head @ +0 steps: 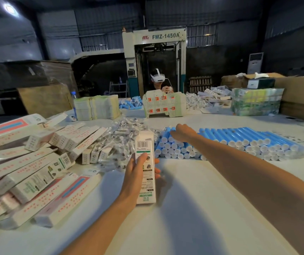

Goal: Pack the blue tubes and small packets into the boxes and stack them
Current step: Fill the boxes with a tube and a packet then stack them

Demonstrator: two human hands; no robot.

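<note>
- The left hand (138, 173) is gripping a box (145, 162) round its middle, thumb on the printed face and fingers wrapping behind. It's holding the box more or less upright in front of the person, barcode end up top.
- The right hand (182, 132) is reaching out past the box and lying on top of the near bank of tubes (173, 149). Its fingers are hiding behind the back of the hand, so can't tell if it's pinching a tube or just touching the pile.
- The bit that matters: the tubes are sitting beyond the box and to its right, long axes running away from the person, white caps facing back. The right hand is way nearer to them. The box's long axis is pointing roughly the same way, so a tube probably won't need much turning to slide in. Can't tell which end of the box is open.
- Looks-wise the tubes are blue with round white caps, lying packed in layers on the table (193, 208).
- The packets (125, 131) are sitting in a clear crinkly heap just behind and left of the box.
- Further left, the boxes (37, 172) are lying in a loose heap, not really stacking up neatly yet.
</note>
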